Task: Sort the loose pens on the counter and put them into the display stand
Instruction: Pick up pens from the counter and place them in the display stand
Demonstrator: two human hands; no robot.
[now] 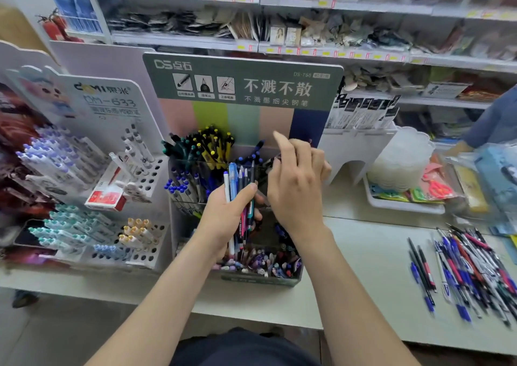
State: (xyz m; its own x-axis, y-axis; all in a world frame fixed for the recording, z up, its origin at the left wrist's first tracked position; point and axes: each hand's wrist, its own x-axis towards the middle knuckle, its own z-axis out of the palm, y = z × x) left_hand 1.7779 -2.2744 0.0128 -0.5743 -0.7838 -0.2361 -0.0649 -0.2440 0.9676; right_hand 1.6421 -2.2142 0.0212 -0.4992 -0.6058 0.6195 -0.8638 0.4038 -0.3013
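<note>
Forearms reach forward from the bottom edge over a pale worktop (pixel 363 267) toward a tiered display stand (pixel 243 85) with a green header card. The left hand (pixel 223 217), in front of the stand's middle tier, has its grip closed round a bundle of pens (pixel 241 189). Its thumb lies across the front and the pens stand upright, fanning above the fist, with blue, white, dark and pink barrels showing. The right hand (pixel 296 189), just right of the bundle and over the stand's right side, has curled fingers and a lifted forefinger. Its grip looks pinched on a dark pen (pixel 272 160) at the stand's upper tier, though blur hides the exact hold. The stand holds yellow-and-black pens at top left, blue-capped ones below, and mixed pens in the lowest bin. The loose pens (pixel 470 267) lie heaped on the worktop well to the right of the stand, blue, red and black together. Left of the stand is a white pen rack (pixel 106 105) with a red box (pixel 107 196) on it. Right of the stand, farther back, sits a white tray (pixel 405 207). Behind the stand run stocked shop shelves (pixel 279 45).
</note>
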